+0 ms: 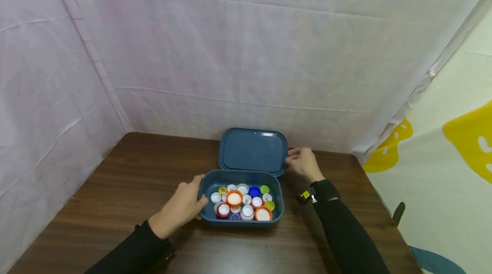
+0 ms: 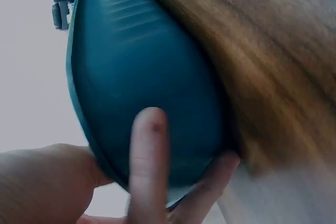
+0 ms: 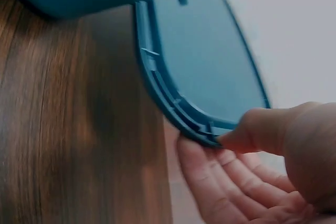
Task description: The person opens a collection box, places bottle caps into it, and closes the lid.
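Observation:
A dark blue plastic box (image 1: 243,224) stands on the table, filled with bottle caps (image 1: 234,198) in white, orange, red, blue, green and yellow. My left hand (image 1: 181,206) grips the box's left end, thumb at the rim and fingers along the outer wall (image 2: 152,72). Behind the box is its matching lid (image 1: 253,151), inner side facing up, its near edge right at the box's back rim. With thumb and fingertips my right hand (image 1: 305,164) pinches the lid's right edge; the right wrist view shows the grooved lip (image 3: 173,98) there.
The brown wooden table (image 1: 161,158) reaches back to a white cloth wall (image 1: 246,51). Another cloth wall (image 1: 46,94) closes off the left side. On the right hangs cloth with yellow shapes (image 1: 388,145), beyond the table's edge.

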`<control>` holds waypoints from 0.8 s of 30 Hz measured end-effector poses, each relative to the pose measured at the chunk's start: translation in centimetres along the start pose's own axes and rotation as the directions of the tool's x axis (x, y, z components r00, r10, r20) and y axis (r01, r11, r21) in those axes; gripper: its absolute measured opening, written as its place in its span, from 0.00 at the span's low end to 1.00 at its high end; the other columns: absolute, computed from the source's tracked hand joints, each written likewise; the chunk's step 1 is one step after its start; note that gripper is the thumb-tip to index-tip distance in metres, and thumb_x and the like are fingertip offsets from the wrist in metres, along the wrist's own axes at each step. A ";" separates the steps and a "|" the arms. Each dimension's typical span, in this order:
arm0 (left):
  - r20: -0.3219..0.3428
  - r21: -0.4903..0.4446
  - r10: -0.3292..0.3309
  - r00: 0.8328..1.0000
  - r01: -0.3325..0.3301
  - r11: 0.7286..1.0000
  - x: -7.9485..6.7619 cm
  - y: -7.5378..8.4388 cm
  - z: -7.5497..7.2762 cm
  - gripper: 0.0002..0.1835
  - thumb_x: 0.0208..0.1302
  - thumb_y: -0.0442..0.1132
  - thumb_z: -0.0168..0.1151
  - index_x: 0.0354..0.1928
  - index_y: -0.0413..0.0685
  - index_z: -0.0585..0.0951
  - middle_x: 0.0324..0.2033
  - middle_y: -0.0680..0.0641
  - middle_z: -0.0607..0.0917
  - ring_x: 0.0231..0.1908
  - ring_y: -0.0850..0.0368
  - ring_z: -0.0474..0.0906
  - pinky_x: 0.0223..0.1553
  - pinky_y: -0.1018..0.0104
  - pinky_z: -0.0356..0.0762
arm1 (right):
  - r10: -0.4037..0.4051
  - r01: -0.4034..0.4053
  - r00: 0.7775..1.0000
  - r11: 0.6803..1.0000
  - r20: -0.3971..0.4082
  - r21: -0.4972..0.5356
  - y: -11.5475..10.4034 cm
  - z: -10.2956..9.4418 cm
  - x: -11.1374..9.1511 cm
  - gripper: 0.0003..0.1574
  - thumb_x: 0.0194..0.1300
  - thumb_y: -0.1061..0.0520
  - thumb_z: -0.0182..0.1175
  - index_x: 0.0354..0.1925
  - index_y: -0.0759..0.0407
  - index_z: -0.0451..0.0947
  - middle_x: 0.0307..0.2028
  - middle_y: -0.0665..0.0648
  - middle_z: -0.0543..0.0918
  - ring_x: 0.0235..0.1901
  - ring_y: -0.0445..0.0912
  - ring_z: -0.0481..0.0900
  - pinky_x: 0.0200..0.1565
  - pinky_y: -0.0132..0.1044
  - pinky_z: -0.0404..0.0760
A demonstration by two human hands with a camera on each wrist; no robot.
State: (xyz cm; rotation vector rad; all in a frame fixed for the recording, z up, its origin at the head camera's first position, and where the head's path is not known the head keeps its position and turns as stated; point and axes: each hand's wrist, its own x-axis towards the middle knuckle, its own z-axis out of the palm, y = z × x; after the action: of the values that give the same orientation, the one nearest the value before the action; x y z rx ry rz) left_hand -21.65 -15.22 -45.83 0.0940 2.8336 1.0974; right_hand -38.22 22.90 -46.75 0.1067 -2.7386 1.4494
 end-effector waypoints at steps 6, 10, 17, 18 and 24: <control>-0.035 0.102 0.061 0.998 -0.057 0.993 2.0 -0.4 -1.9 0.41 0.87 0.49 0.68 0.88 0.33 0.66 0.65 0.28 0.90 0.53 0.37 0.96 0.54 0.40 0.95 | -0.114 0.119 0.988 0.992 -0.102 0.045 -0.8 -0.3 -0.8 0.21 0.75 0.67 0.66 0.62 0.74 0.87 0.49 0.74 0.95 0.33 0.47 0.96 0.37 0.36 0.95; -0.086 0.066 0.155 0.984 -0.150 0.987 4.7 -0.6 -3.7 0.41 0.89 0.51 0.66 0.89 0.34 0.64 0.76 0.26 0.83 0.66 0.32 0.90 0.64 0.36 0.91 | -0.152 0.165 0.977 0.984 -0.149 0.074 -1.2 -0.4 -1.1 0.19 0.76 0.67 0.68 0.61 0.73 0.87 0.48 0.74 0.96 0.35 0.50 0.97 0.40 0.42 0.97; -0.107 -0.042 0.253 0.962 -0.259 0.965 8.1 -0.3 -5.4 0.41 0.89 0.51 0.66 0.90 0.37 0.63 0.77 0.29 0.82 0.70 0.31 0.88 0.67 0.36 0.90 | -0.214 0.227 0.958 0.973 -0.192 0.046 -2.4 -0.7 -2.3 0.17 0.77 0.64 0.71 0.60 0.69 0.89 0.50 0.72 0.96 0.46 0.61 0.98 0.42 0.32 0.93; -0.105 -0.050 0.255 0.961 -0.262 0.964 8.4 -0.3 -5.5 0.41 0.89 0.52 0.65 0.90 0.38 0.64 0.76 0.29 0.83 0.70 0.31 0.88 0.67 0.36 0.90 | -0.226 0.238 0.954 0.971 -0.197 0.035 -2.7 -0.6 -2.5 0.18 0.77 0.63 0.71 0.61 0.68 0.89 0.50 0.71 0.96 0.47 0.61 0.98 0.42 0.30 0.92; -0.153 -0.019 0.270 0.951 -0.276 0.961 9.2 0.1 -6.2 0.33 0.87 0.52 0.69 0.80 0.36 0.78 0.65 0.30 0.90 0.61 0.34 0.93 0.57 0.41 0.94 | -0.299 0.303 0.936 0.953 -0.184 -0.002 -3.8 -0.3 -3.6 0.17 0.77 0.64 0.73 0.61 0.67 0.89 0.52 0.69 0.96 0.51 0.60 0.97 0.48 0.32 0.94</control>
State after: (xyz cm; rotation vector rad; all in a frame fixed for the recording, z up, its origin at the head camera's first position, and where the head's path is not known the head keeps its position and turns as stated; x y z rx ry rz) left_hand -31.50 -18.46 -41.86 0.4319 2.9957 1.2617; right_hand -34.29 21.18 -43.71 0.3588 -2.4285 1.3376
